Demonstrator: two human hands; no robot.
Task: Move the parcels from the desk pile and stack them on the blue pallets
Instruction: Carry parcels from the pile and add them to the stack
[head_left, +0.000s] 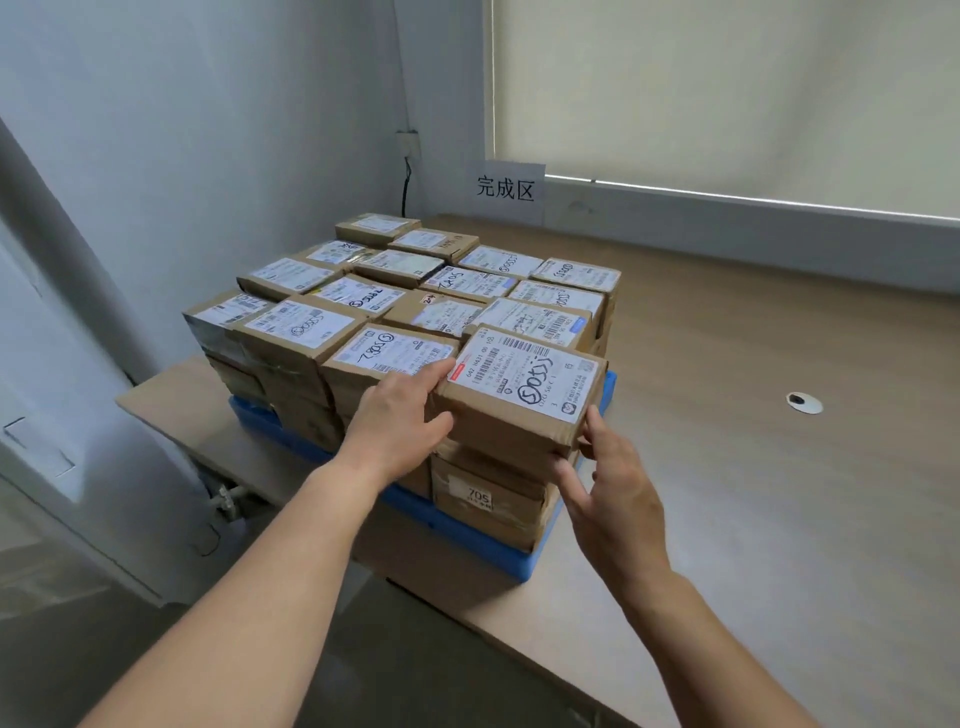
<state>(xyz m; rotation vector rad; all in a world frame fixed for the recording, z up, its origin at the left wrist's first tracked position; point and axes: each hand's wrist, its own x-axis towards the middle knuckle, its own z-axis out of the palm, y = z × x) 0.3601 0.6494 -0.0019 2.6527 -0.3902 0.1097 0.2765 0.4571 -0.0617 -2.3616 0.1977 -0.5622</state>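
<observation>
Both bare forearms reach in from the bottom of the view. The left hand (397, 415) is curled against the left side of the top parcel (519, 389), one finger stretched along its upper edge. The right hand (610, 493) pinches the near right corner, thumb on the side, fingers tucked under the bottom edge. So the parcel is gripped from both sides, label up, sitting on the near right corner of the stack of parcels (363, 301). Under it, a box marked 705 (483, 499). The whole stack sits on the blue pallet (467, 540), several layers high, tops packed close. The pallet rests on the wooden surface (727, 467), a round cable hole (804, 401) off to the right. Behind, a paper sign (506, 189) on the wall, and a drawn roller blind (727, 78).
</observation>
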